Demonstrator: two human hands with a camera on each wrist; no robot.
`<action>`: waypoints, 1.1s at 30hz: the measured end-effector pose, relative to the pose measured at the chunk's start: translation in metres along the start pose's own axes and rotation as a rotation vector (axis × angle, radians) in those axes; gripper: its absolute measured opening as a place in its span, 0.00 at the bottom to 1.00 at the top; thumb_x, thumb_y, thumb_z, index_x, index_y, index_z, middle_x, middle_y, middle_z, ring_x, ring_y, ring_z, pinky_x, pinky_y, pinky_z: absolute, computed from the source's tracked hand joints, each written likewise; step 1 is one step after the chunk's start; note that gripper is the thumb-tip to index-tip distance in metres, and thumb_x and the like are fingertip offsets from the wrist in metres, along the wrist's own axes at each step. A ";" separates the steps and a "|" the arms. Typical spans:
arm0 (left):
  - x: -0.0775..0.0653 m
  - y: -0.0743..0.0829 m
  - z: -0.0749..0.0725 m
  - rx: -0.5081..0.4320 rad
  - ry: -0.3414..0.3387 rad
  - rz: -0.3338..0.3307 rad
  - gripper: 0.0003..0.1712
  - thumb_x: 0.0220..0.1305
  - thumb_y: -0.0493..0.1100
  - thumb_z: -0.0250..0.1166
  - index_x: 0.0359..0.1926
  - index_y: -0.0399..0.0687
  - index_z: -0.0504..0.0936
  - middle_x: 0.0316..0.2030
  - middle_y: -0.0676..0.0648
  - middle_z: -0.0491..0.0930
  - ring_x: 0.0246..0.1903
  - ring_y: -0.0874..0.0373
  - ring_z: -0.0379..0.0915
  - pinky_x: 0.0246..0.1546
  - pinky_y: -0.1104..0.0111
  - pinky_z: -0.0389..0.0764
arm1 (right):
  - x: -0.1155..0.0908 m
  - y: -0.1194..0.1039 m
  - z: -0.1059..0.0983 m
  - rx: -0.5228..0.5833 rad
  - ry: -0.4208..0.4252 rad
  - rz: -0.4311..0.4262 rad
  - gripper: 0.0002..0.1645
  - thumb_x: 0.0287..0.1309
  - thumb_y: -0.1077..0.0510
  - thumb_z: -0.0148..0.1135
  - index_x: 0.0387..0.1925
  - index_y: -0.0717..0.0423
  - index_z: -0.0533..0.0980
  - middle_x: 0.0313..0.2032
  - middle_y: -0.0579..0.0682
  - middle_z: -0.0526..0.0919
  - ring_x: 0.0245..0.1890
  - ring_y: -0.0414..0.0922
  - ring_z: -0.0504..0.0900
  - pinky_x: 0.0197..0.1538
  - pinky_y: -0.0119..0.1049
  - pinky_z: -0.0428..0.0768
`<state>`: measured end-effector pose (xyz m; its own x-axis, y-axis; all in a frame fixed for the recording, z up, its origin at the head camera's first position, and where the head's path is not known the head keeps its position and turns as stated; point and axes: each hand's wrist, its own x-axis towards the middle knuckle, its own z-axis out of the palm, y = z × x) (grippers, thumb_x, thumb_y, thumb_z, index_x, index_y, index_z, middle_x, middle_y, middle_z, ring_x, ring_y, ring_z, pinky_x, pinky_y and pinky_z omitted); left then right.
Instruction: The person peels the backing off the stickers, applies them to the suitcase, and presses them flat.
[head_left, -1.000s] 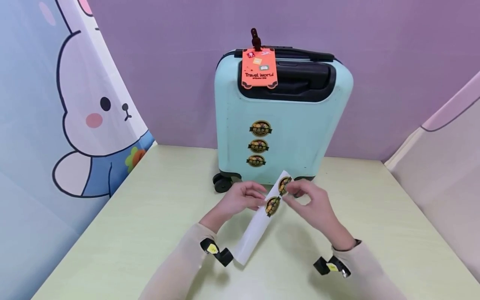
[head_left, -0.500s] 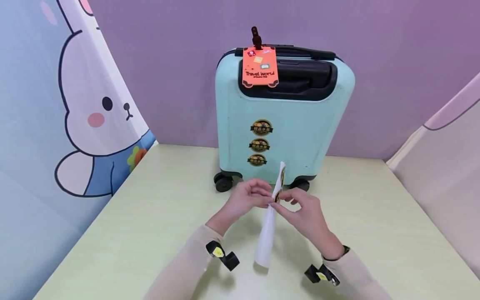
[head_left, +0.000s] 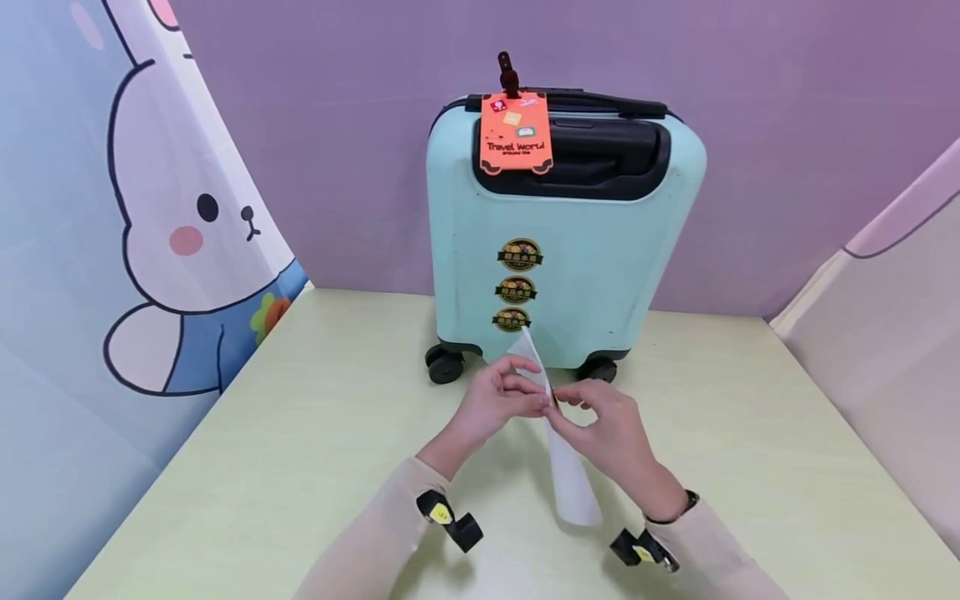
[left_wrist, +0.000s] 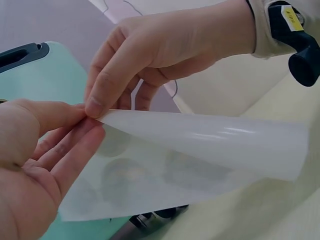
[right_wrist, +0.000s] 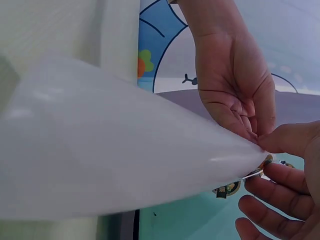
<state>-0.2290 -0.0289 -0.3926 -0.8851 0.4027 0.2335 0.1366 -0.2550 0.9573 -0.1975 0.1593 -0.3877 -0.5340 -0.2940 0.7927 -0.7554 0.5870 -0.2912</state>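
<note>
Pale desk [head_left: 322, 417], purple backdrop [head_left: 337, 167]. Glossy white sticker sheet [head_left: 572, 483], curled. Left hand [head_left: 491, 402] and right hand [head_left: 611, 423] meet, fingers [head_left: 581, 390] clamped on its edge.

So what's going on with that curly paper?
Someone's left grip and right grip are both pinching a bent white sheet, close together. A sticker shows on it, right where they pinch; I can't tell if it has come loose. Behind it, a case stands upright on the table, with three round labels in a column on it and an orange tag hanging near its top.
</note>
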 end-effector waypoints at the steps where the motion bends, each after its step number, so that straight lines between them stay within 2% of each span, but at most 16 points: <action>1: 0.000 0.000 0.000 0.002 0.008 0.009 0.20 0.61 0.21 0.63 0.53 0.28 0.71 0.37 0.34 0.85 0.33 0.58 0.84 0.42 0.55 0.86 | 0.001 0.000 0.000 -0.002 -0.004 -0.004 0.13 0.39 0.67 0.78 0.31 0.60 0.84 0.27 0.51 0.84 0.28 0.45 0.81 0.28 0.41 0.83; 9: -0.002 0.003 0.005 0.019 0.062 0.075 0.23 0.60 0.22 0.64 0.56 0.30 0.69 0.35 0.35 0.85 0.31 0.60 0.84 0.43 0.56 0.86 | 0.005 -0.003 -0.001 0.005 -0.004 0.007 0.10 0.42 0.69 0.77 0.30 0.61 0.84 0.27 0.50 0.85 0.26 0.45 0.83 0.28 0.38 0.83; 17: -0.003 0.003 0.005 0.011 0.082 0.076 0.23 0.60 0.22 0.65 0.55 0.31 0.70 0.34 0.36 0.85 0.31 0.60 0.84 0.43 0.57 0.86 | 0.006 -0.002 0.000 0.021 -0.008 0.012 0.12 0.41 0.74 0.74 0.30 0.60 0.85 0.26 0.49 0.85 0.25 0.43 0.82 0.27 0.36 0.82; 27: -0.002 -0.001 0.004 0.039 0.092 0.087 0.23 0.59 0.22 0.66 0.55 0.31 0.70 0.33 0.36 0.85 0.31 0.60 0.84 0.42 0.60 0.86 | 0.004 0.001 0.000 0.050 -0.028 0.018 0.07 0.45 0.71 0.72 0.29 0.61 0.85 0.26 0.49 0.86 0.25 0.42 0.82 0.26 0.39 0.82; 33: -0.002 0.000 0.005 0.036 0.092 0.084 0.24 0.59 0.22 0.66 0.55 0.31 0.70 0.34 0.36 0.85 0.31 0.61 0.84 0.43 0.60 0.86 | 0.004 0.002 -0.003 0.087 -0.045 0.080 0.08 0.47 0.72 0.73 0.30 0.61 0.86 0.27 0.48 0.87 0.26 0.41 0.83 0.28 0.27 0.80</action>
<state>-0.2249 -0.0256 -0.3923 -0.9066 0.2987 0.2982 0.2264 -0.2520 0.9409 -0.2005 0.1614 -0.3837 -0.6090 -0.2835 0.7408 -0.7388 0.5427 -0.3996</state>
